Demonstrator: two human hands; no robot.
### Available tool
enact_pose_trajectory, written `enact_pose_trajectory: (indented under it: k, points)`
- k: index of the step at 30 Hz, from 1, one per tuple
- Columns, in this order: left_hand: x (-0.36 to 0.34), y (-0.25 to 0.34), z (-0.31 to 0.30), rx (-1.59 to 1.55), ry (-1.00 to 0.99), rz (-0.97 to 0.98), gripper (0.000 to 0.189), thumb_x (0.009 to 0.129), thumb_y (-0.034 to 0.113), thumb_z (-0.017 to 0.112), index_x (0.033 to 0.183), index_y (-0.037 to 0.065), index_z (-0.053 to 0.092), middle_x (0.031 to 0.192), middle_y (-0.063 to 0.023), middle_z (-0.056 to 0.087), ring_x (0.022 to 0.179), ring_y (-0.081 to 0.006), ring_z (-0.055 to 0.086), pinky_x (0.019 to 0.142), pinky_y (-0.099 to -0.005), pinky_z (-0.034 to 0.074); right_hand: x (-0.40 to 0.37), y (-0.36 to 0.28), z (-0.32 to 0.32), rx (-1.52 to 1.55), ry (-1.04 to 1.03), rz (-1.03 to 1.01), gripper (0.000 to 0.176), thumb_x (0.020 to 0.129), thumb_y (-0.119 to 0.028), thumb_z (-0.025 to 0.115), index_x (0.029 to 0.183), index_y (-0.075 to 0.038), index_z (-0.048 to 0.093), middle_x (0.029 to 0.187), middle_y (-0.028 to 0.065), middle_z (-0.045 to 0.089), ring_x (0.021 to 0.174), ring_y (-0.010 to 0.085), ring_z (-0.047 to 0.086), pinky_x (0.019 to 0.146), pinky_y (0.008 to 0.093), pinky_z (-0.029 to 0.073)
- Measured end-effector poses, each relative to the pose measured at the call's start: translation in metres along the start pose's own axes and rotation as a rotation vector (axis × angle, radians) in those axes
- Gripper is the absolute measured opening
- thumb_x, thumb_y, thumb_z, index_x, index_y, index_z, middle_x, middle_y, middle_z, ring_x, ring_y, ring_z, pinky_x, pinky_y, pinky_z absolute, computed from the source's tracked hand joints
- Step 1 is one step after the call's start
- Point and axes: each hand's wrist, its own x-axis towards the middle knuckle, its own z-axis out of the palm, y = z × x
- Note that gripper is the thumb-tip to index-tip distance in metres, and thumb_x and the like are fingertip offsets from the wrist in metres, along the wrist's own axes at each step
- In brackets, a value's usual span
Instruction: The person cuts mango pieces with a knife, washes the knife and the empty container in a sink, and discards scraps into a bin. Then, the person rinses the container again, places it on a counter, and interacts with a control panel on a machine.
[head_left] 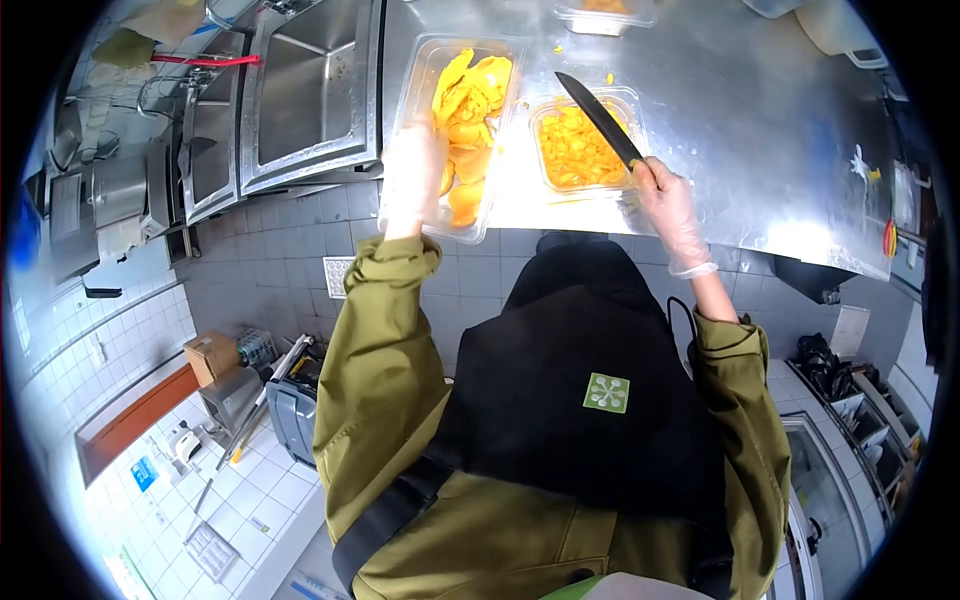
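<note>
two hands work over a steel bench (760,140), each at its own clear plastic container. the right hand (668,205), in a thin see-through glove, has its fingers (650,175) closed round the handle of a dark-bladed knife (598,118). the blade slants away and to the left across a square container (536,150), its tip pointing past the far rim. small diced orange pieces (578,150) fill much of that container.

to its left stands a long tray (415,80), set lengthwise from the bench's near edge, with larger, flat yellow-orange slices (470,100) heaped along it. the left hand (415,175) is over the tray's left side near the close end, badly blurred; whether its fingers are spread or pressed together, or touch a slice, cannot be told.

a few orange scraps (558,48) lie on the bench beyond the two containers, and another clear container (605,22) stands at the far side. left of the bench is a steel sink (310,95). the person wears olive sleeves (385,330) and a black apron (540,400) with a green square patch (606,393).
</note>
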Motion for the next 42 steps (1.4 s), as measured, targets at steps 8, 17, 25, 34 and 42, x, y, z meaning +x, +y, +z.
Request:
enact_pose_trajectory:
  k: [8, 17, 25, 34, 42]
  points:
    - [-0.034, -0.032, 0.099, 0.300, 0.010, 0.048, 0.021, 0.079, 0.022, 0.051, 0.089, 0.004, 0.054, 0.082, -0.0148, 0.062, 0.072, -0.0270, 0.064, 0.059, -0.0360, 0.051, 0.001, -0.010, -0.001, 0.018, -0.016, 0.009, 0.021, 0.087, -0.021, 0.050, 0.085, -0.001, 0.056, 0.060, 0.0198, 0.052, 0.053, 0.0339, 0.052, 0.052, 0.0345, 0.042]
    - [-0.014, -0.029, 0.098, 0.259, -0.143, 0.057, 0.028, 0.082, 0.020, 0.047, 0.102, 0.000, 0.048, 0.090, -0.0175, 0.062, 0.081, -0.0278, 0.063, 0.068, -0.0343, 0.051, 0.003, -0.014, 0.004, 0.122, -0.039, 0.071, 0.023, 0.086, -0.023, 0.051, 0.088, -0.001, 0.057, 0.061, 0.0201, 0.051, 0.053, 0.0312, 0.050, 0.054, 0.0329, 0.043]
    - [-0.019, -0.030, 0.036, 0.074, -0.353, -0.025, 0.031, 0.079, 0.025, 0.056, 0.099, 0.001, 0.056, 0.094, -0.0198, 0.061, 0.088, -0.0337, 0.060, 0.077, -0.0373, 0.047, -0.001, -0.003, 0.002, 0.196, -0.038, 0.101, 0.026, 0.088, -0.025, 0.049, 0.093, -0.001, 0.058, 0.058, 0.0141, 0.051, 0.050, 0.0197, 0.048, 0.053, 0.0293, 0.042]
    - [-0.050, 0.078, -0.060, -1.358, -0.193, -0.158, 0.027, 0.082, 0.013, 0.061, 0.107, 0.001, 0.057, 0.097, -0.0047, 0.062, 0.088, -0.0099, 0.057, 0.078, -0.0238, 0.045, 0.002, -0.007, 0.014, 0.838, -0.168, 0.315, 0.028, 0.093, -0.029, 0.042, 0.081, -0.006, 0.052, 0.060, -0.0004, 0.049, 0.051, 0.0063, 0.041, 0.048, 0.0198, 0.034]
    - [-0.065, 0.151, 0.006, -1.798, -0.311, -0.113, 0.032, 0.082, 0.007, 0.059, 0.112, 0.004, 0.047, 0.099, -0.0074, 0.057, 0.087, -0.0147, 0.056, 0.075, -0.0249, 0.047, 0.009, -0.020, 0.026, 1.156, -0.132, 0.429, 0.028, 0.094, -0.024, 0.036, 0.110, -0.004, 0.046, 0.091, 0.0047, 0.057, 0.077, 0.0121, 0.058, 0.061, 0.0227, 0.046]
